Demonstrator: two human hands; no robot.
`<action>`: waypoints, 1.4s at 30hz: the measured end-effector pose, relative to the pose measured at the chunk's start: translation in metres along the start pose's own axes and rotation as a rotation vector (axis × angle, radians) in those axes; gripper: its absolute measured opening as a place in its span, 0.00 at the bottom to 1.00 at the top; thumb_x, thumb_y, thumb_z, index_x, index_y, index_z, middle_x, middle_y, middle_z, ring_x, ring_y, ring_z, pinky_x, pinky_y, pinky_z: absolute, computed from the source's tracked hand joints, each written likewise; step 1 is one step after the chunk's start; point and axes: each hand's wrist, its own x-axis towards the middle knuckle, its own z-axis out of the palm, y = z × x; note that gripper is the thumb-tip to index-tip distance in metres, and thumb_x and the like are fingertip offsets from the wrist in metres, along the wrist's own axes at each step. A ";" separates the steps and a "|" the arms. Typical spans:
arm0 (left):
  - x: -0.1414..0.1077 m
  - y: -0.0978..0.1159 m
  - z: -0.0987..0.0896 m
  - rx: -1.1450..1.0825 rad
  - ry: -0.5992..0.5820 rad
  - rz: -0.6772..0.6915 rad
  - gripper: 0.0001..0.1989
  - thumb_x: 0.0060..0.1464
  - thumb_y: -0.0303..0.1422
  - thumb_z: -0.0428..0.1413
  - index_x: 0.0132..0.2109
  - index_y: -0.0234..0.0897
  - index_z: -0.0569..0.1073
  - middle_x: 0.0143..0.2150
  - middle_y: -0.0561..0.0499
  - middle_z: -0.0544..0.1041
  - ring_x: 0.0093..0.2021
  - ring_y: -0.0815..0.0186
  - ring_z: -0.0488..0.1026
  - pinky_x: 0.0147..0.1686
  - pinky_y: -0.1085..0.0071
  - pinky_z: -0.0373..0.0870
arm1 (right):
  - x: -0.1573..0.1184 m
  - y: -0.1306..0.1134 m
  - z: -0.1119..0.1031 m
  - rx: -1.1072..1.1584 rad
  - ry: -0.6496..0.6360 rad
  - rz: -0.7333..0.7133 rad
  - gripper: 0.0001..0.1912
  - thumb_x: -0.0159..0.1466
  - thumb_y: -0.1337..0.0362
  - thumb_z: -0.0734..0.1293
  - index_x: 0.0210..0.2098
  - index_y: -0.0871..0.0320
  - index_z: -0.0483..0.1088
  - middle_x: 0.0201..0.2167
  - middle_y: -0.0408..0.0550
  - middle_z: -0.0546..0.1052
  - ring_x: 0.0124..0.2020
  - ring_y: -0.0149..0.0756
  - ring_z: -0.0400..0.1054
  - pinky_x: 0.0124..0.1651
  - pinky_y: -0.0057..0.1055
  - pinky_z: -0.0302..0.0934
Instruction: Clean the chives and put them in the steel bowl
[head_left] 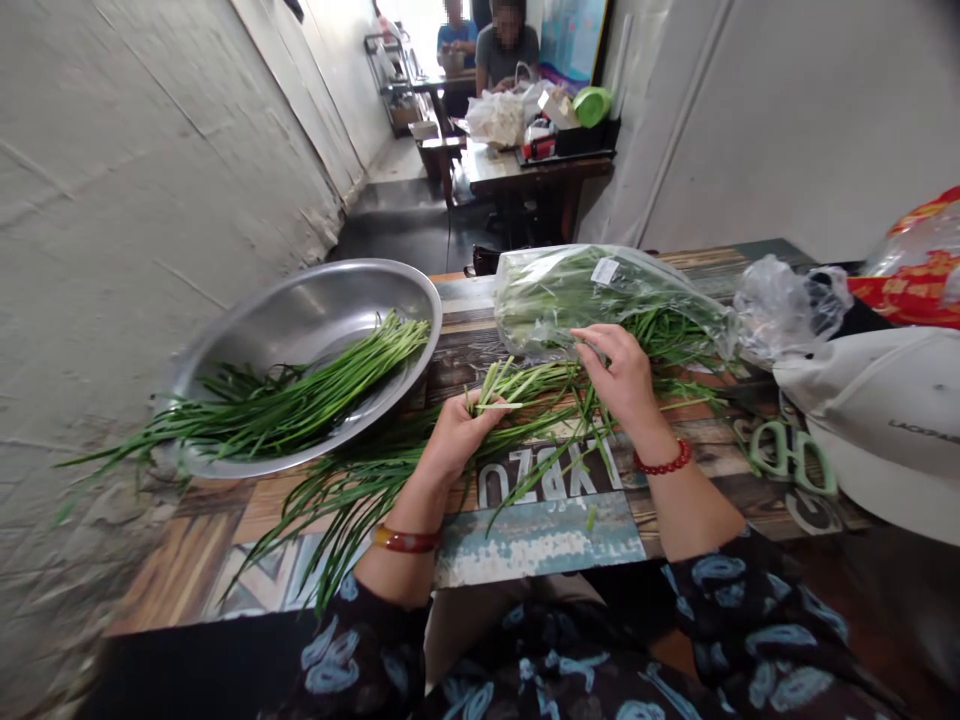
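Observation:
My left hand point(451, 438) is closed around a bunch of garlic chives point(498, 388), their pale cut ends showing past the thumb. Long green leaves trail from that hand to the left over the table. My right hand point(619, 378) is raised just in front of a clear plastic bag point(606, 272) filled with more chives; its fingers are stretched out, and I see nothing between them. Loose chive stalks point(555, 435) lie scattered below both hands. At the left, a large metal basin point(289, 312) holds a heap of chives point(337, 395), with leaf tips hanging over its rim.
Green-handled scissors point(791, 455) lie at the right beside a white cap point(877, 420). Behind them are a crumpled plastic bag point(787, 300) and a red package point(911, 290). Two people sit at farther tables point(517, 175). A wall point(150, 180) runs close by on the left.

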 end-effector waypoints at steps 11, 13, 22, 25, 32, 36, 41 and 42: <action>-0.001 0.003 0.002 -0.026 -0.034 0.007 0.13 0.46 0.38 0.66 0.29 0.31 0.76 0.25 0.54 0.73 0.27 0.72 0.64 0.30 0.75 0.60 | -0.014 -0.031 0.028 0.235 -0.378 -0.194 0.10 0.66 0.59 0.65 0.32 0.52 0.77 0.33 0.47 0.78 0.38 0.39 0.70 0.47 0.38 0.61; 0.000 0.003 0.001 -0.013 -0.019 0.013 0.13 0.46 0.38 0.66 0.29 0.31 0.76 0.24 0.55 0.72 0.26 0.73 0.64 0.30 0.76 0.60 | -0.016 -0.034 0.035 0.399 -0.328 -0.067 0.11 0.66 0.58 0.66 0.29 0.53 0.75 0.31 0.46 0.77 0.36 0.37 0.70 0.43 0.35 0.62; 0.001 0.003 0.001 0.064 0.029 0.009 0.13 0.44 0.39 0.66 0.29 0.32 0.76 0.22 0.55 0.70 0.24 0.73 0.61 0.27 0.76 0.56 | -0.004 -0.011 0.027 0.654 0.035 0.507 0.20 0.64 0.46 0.62 0.28 0.56 0.67 0.21 0.38 0.65 0.24 0.29 0.58 0.30 0.28 0.56; 0.001 0.000 0.001 0.087 0.036 0.014 0.14 0.44 0.40 0.66 0.28 0.31 0.76 0.21 0.56 0.69 0.24 0.74 0.60 0.26 0.76 0.54 | 0.001 -0.008 0.013 0.461 -0.049 0.271 0.19 0.67 0.50 0.61 0.26 0.56 0.66 0.23 0.41 0.68 0.27 0.31 0.62 0.35 0.30 0.58; 0.000 0.000 0.000 0.090 -0.017 0.043 0.14 0.48 0.40 0.64 0.31 0.31 0.76 0.26 0.54 0.72 0.27 0.72 0.63 0.30 0.76 0.59 | -0.012 -0.032 0.029 0.262 -0.296 -0.235 0.06 0.62 0.60 0.70 0.32 0.56 0.75 0.35 0.48 0.77 0.40 0.38 0.70 0.48 0.37 0.61; -0.001 0.001 -0.001 0.091 0.011 0.024 0.13 0.47 0.39 0.64 0.30 0.31 0.76 0.24 0.55 0.70 0.26 0.73 0.61 0.29 0.76 0.56 | -0.009 -0.025 0.034 0.447 -0.152 0.059 0.11 0.63 0.60 0.68 0.26 0.57 0.72 0.28 0.44 0.75 0.32 0.33 0.68 0.38 0.31 0.61; -0.001 0.000 -0.002 0.094 0.038 0.020 0.13 0.47 0.39 0.64 0.29 0.31 0.75 0.23 0.56 0.68 0.25 0.74 0.59 0.28 0.76 0.54 | 0.000 -0.008 0.018 0.488 -0.047 0.333 0.16 0.67 0.54 0.62 0.29 0.58 0.71 0.24 0.42 0.73 0.27 0.32 0.66 0.34 0.29 0.60; -0.001 0.000 -0.002 0.095 0.034 0.025 0.13 0.47 0.39 0.64 0.30 0.31 0.75 0.23 0.56 0.69 0.26 0.74 0.60 0.28 0.76 0.55 | 0.000 -0.009 0.016 0.465 -0.080 0.262 0.17 0.68 0.54 0.60 0.29 0.58 0.71 0.25 0.43 0.73 0.29 0.32 0.67 0.36 0.30 0.61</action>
